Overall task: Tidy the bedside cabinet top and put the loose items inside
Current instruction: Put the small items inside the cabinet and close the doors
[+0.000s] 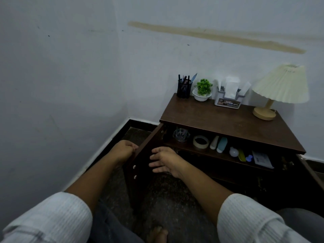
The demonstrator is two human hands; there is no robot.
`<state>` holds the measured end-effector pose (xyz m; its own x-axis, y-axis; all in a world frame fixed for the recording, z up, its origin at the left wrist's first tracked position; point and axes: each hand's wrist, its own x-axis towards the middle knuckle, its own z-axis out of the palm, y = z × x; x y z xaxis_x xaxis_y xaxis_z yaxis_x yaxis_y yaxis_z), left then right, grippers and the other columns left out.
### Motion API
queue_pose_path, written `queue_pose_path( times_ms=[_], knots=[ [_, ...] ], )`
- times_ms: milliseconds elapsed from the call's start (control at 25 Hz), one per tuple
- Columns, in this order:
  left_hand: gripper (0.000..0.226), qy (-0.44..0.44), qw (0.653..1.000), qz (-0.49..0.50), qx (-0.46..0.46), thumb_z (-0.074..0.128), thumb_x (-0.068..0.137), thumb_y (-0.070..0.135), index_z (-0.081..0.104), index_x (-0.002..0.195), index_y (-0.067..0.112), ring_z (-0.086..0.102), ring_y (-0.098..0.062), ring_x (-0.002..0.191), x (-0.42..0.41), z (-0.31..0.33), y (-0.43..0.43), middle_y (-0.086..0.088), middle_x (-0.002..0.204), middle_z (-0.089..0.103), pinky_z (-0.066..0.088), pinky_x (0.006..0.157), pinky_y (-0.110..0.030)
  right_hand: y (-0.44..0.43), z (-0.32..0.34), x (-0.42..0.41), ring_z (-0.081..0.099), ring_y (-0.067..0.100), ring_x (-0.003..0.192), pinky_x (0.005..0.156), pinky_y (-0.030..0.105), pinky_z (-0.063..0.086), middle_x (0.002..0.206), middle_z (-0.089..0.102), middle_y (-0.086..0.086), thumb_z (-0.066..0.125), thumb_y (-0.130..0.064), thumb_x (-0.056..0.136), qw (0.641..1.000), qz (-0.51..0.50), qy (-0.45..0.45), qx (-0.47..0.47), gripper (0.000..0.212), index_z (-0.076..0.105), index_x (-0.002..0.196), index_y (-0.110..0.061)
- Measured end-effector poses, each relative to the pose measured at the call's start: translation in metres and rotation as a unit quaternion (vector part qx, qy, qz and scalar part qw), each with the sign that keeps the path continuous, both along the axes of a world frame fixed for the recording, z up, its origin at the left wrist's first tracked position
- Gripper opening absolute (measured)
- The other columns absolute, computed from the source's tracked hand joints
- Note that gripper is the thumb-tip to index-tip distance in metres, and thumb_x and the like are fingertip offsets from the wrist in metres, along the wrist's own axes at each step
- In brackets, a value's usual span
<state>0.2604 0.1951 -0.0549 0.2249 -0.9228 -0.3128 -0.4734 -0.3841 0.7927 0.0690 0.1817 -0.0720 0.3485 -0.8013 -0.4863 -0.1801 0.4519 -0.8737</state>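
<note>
Cabinet [228, 118] door [145, 151] held open, frame centre.
Door edge is gripped by the left hand [122, 150]; right hand [165, 162] is spread, empty. Shelf [219, 156] at right is stocked.

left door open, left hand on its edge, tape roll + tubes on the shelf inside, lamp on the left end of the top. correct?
One error: the lamp stands at the right end of the cabinet top, per the head view. The left door, left hand, tape roll and tubes are as stated.

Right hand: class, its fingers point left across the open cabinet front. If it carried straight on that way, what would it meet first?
Most likely the open left door: the right hand has its fingertips close beside the door's inner face, though depth is hard to judge.
</note>
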Motion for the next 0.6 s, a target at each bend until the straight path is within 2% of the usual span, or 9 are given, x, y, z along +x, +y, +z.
queue_pose_path(
  times_ms=[160,240,360,480,600],
  knots=[
    [0.029,0.045,0.999,-0.007,0.013,0.046,0.094,-0.007,0.073,0.094,0.003,0.046,-0.015,0.046,-0.002,-0.004,-0.001,-0.008,0.063,0.058,0.035,0.043,-0.020,0.004,0.000,-0.005,0.068,0.029,0.109,0.089,0.044,0.060,0.129,0.060,0.011,0.056,-0.006,0.097,1.000,0.017,0.008,-0.004,0.044,0.049,0.140,-0.012],
    [0.027,0.076,0.996,-0.022,0.031,0.045,0.097,-0.004,0.071,0.096,0.005,0.057,-0.014,0.053,-0.012,-0.005,-0.001,-0.008,0.071,0.063,0.045,0.044,-0.021,0.005,0.000,-0.013,0.068,0.028,0.108,0.087,0.043,0.060,0.128,0.062,0.010,0.057,-0.007,0.097,1.000,0.019,0.014,-0.008,0.041,0.052,0.137,-0.012],
    [0.024,0.121,0.989,-0.068,0.055,0.046,0.099,-0.001,0.068,0.107,0.002,0.073,-0.015,0.066,-0.033,-0.004,-0.003,-0.012,0.089,0.074,0.058,0.054,-0.027,0.002,-0.001,-0.027,0.069,0.029,0.108,0.084,0.042,0.061,0.125,0.065,0.012,0.056,-0.007,0.096,0.999,0.009,0.041,-0.014,0.035,0.058,0.130,-0.012],
    [0.023,0.155,0.980,-0.098,0.074,0.047,0.099,0.000,0.066,0.113,0.000,0.075,-0.020,0.080,-0.058,-0.007,-0.011,-0.018,0.104,0.075,0.063,0.066,-0.033,-0.002,-0.003,-0.056,0.072,0.027,0.104,0.087,0.043,0.061,0.115,0.073,0.011,0.054,-0.008,0.096,0.998,-0.009,0.068,-0.017,0.029,0.065,0.122,-0.014],
    [0.023,0.184,0.971,-0.120,0.092,0.048,0.099,0.001,0.066,0.114,0.003,0.076,-0.022,0.088,-0.089,-0.008,-0.021,-0.016,0.111,0.073,0.063,0.079,-0.039,-0.005,0.000,-0.091,0.075,0.023,0.098,0.082,0.039,0.061,0.105,0.077,0.010,0.049,-0.007,0.098,0.997,-0.042,0.066,-0.009,0.027,0.072,0.112,-0.012]
  ],
)
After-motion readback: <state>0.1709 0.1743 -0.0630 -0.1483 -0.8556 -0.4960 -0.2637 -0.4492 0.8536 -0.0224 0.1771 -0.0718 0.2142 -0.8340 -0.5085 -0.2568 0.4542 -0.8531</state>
